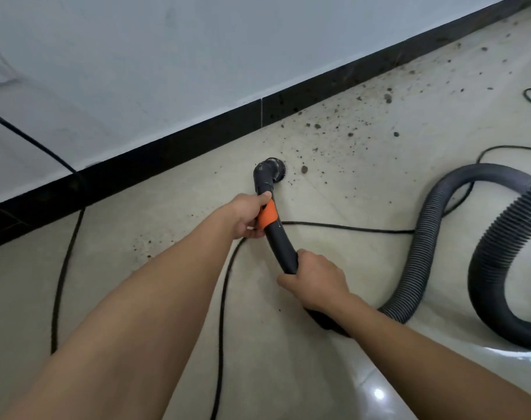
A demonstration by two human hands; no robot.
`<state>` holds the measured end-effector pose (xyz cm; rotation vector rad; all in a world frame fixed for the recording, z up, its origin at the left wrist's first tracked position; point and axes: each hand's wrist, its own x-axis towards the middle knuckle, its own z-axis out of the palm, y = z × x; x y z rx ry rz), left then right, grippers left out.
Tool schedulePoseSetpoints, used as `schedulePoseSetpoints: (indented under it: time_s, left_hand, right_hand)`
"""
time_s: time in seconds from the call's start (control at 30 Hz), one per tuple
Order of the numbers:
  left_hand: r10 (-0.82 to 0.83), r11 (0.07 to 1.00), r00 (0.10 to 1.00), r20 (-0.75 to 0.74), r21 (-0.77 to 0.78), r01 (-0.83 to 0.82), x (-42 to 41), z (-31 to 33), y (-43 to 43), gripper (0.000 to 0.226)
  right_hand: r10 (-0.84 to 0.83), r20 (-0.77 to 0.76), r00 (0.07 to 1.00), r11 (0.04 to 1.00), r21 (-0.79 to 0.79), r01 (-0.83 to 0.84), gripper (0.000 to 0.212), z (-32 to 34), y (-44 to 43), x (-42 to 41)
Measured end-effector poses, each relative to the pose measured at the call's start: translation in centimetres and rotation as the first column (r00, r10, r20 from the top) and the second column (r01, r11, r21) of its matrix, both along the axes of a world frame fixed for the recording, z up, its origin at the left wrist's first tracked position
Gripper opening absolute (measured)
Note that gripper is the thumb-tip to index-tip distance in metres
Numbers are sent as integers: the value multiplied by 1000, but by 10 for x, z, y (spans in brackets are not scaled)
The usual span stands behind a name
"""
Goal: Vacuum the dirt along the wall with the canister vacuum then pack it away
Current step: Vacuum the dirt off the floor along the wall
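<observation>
Head: left hand (247,215), right hand (314,281) on one wand (278,242)

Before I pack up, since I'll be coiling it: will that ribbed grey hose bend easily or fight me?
Probably floppy: the ribbed hose lies in loose curves on the floor. Its corrugations suggest springiness, so coils may unwind. Thick, so likely bulky.

A person's 2 bare forearms, the left forearm (155,298) and right forearm (415,350), uncovered as far as they show, each ending in a bare hand: left hand (248,216), right hand (316,281).
</observation>
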<state>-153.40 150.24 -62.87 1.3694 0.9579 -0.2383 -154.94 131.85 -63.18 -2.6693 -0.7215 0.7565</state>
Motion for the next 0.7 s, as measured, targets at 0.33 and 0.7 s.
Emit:
schedulePoseSetpoints:
  time_s: [0.33,0.7]
  left_hand:
    - [197,977,980,-26,89,-194,-15,1,41,37]
    - [564,819,788,-248,295,-493,-171,32,85,32]
  right_hand:
    - [117,-89,989,992,52,-112,28,0,45,7]
    - [540,-218,813,841,177,-512,39,1,129,-89]
